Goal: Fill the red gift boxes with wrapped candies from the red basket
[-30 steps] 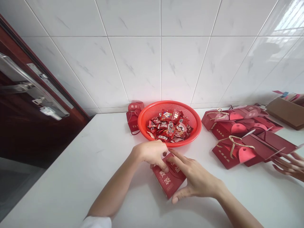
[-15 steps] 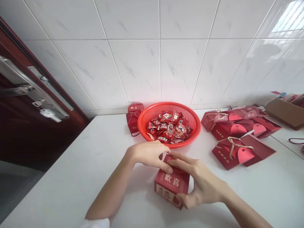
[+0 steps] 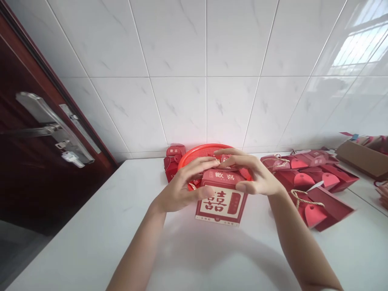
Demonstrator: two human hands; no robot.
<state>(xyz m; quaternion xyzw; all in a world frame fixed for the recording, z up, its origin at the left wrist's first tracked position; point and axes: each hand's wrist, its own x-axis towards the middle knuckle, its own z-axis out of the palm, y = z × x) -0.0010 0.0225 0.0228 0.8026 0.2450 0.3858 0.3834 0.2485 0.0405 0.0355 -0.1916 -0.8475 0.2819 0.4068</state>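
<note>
Red card gift box (image 3: 222, 204) is gripped by both hands, upright and slightly tilted, in front of an orange-red plastic basket (image 3: 206, 151), which is largely hidden by the box and hands. Whether its base touches the white countertop (image 3: 91, 234) cannot be told. A white panel printed with a red double-happiness character is shown on the face turned toward the camera, and red-and-white lettering is seen on the top. A narrow, closed grip is taken by the left hand (image 3: 182, 188) and the right hand (image 3: 256, 176): the box is held between them, with the thumbs pressed against its upper front corners. The fingertips (image 3: 218, 161) are brought together over the top edge, where the top flaps are partly hidden, so their exact state cannot be made out. Wrapped sweets (image 3: 226, 158) are glimpsed in the basket just behind the fingers. Two small red boxes (image 3: 173, 159) are placed just left of the basket, against the wall. Flat, partly folded red gift boxes (image 3: 306, 182) with heart-shaped tabs and jute twine (image 3: 304, 199) are spread to the right, and a brown cardboard tray (image 3: 362, 159) is set farther along. Behind it all, white marble-look wall tiles (image 3: 206, 81) are seen, with a dark red door (image 3: 30, 121) on the left.
</note>
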